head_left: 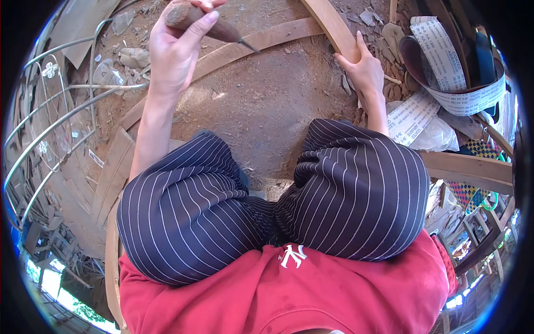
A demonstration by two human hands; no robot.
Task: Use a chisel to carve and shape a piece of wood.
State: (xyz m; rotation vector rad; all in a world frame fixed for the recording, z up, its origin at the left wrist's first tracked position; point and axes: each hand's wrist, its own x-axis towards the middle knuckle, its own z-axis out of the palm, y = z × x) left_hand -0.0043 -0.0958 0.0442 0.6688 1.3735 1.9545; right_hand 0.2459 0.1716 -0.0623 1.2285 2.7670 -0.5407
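Observation:
My left hand (181, 50) is raised at the upper left, its fingers closed round the thick wooden handle of an awl (214, 28). The awl's thin dark metal shaft points down and to the right, and its tip appears in front of a curved wooden strip (267, 40). My right hand (364, 72) grips the near end of a flat wooden slat (334, 28), thumb on one side and fingers on the other. The slat runs up out of view and crosses the far end of the curved strip. My fingertips on the slat's underside are hidden.
Bent metal rods (61, 119) form a frame at the left. A coil of printed abrasive belt (467, 100) lies at the right, beside a clear plastic bag (436, 133). A wooden board (467, 170) sticks out beyond my right knee. Scraps and dust litter the dirt floor (239, 106).

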